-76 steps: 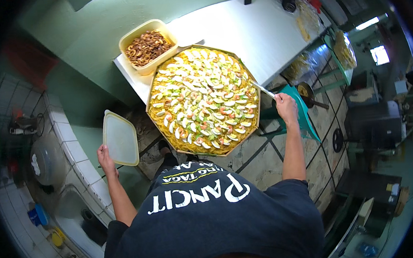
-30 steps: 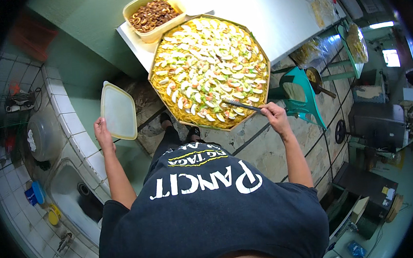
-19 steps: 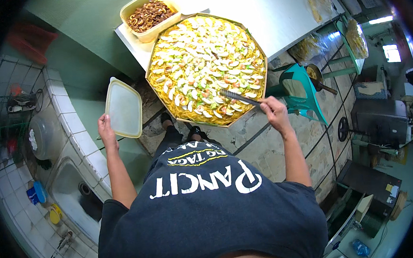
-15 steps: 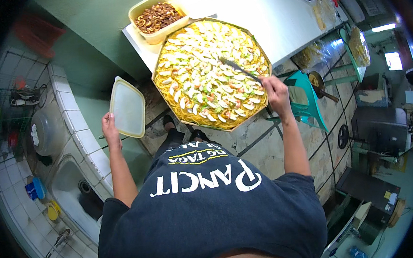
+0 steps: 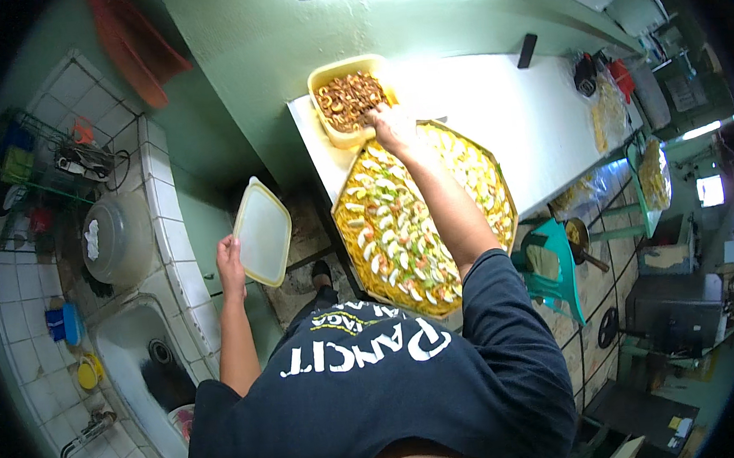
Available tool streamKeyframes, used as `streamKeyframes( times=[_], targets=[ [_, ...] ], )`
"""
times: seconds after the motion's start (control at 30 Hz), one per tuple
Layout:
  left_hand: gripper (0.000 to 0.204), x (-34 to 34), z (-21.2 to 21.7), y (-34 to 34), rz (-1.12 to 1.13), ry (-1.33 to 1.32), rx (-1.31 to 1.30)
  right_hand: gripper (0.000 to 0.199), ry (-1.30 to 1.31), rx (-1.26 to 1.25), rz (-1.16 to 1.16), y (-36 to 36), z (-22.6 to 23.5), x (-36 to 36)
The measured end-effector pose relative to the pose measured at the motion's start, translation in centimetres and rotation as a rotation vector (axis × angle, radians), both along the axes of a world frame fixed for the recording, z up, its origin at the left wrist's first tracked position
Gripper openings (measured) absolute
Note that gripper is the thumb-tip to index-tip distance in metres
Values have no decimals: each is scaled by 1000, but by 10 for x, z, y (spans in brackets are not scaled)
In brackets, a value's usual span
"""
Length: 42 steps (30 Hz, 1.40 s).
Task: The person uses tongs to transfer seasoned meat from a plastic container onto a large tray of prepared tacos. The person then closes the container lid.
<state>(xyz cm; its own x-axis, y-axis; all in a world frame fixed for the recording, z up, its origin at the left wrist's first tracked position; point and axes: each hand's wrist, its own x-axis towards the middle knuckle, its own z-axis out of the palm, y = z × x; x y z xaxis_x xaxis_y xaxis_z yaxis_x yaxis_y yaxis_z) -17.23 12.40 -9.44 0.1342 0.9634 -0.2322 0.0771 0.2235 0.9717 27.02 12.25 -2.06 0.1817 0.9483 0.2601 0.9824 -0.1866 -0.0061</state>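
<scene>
Wire rack [image 5: 64, 156]: at the far left, it is holding dishes and small items beside the tiled ledge.
Round tub [image 5: 122, 250]: it is resting near the rack, above the sink [image 5: 121, 335].
Left hand [image 5: 230, 260]: its fingers are closing around the left edge of a lid, and it is gripping nothing else that shows.
Lid [image 5: 265, 236]: pale, yellow-rimmed and rectangular, it is hanging at a tilt, well apart from the container.
Container [image 5: 345, 137]: pale yellow and open, it is standing at the table's left end and holding brown, curled pieces [image 5: 349, 98].
Right hand [image 5: 387, 130]: it is hovering at the container's near right side with fingers curling down; I cannot tell whether they are touching the pieces or gripping anything.
Tray [image 5: 346, 249]: octagonal, it is sitting just beside the container and jutting past the table's near edge. It is carrying yellow noodles with white egg slices, orange bits and greens; the right forearm is hiding part.
Table [image 5: 494, 101]: white, it is bearing a dark upright block [image 5: 527, 51].
Teal chair [image 5: 557, 262]: it is standing right of the tray, near a pan [image 5: 578, 235].
</scene>
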Motion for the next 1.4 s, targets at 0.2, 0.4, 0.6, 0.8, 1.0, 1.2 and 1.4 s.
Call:
streamKeyframes(
  times=[0.2,0.4,0.6,0.8,1.0,1.2,1.4],
  targets=[
    [26,-19,-12,14,44,36,-43,22,175,-77,-141,29,2,55],
    [26,-30,-20,21,78,81,-77,24,165,-161,-274,16,48,50],
    [25,-23,-20,26,57,36,-75,24,62,-96,-245,25,42,24],
    [24,-29,-24,21,75,0,-92,26,91,-41,-175,16,42,11],
    [24,-38,-23,12,111,19,-104,29,81,-209,-285,3,45,9],
    [25,-35,-15,5,99,21,-85,29,74,-104,-296,-11,48,4],
    [25,-26,-9,0,63,18,-74,29,161,-96,-372,-20,61,11]
  ],
)
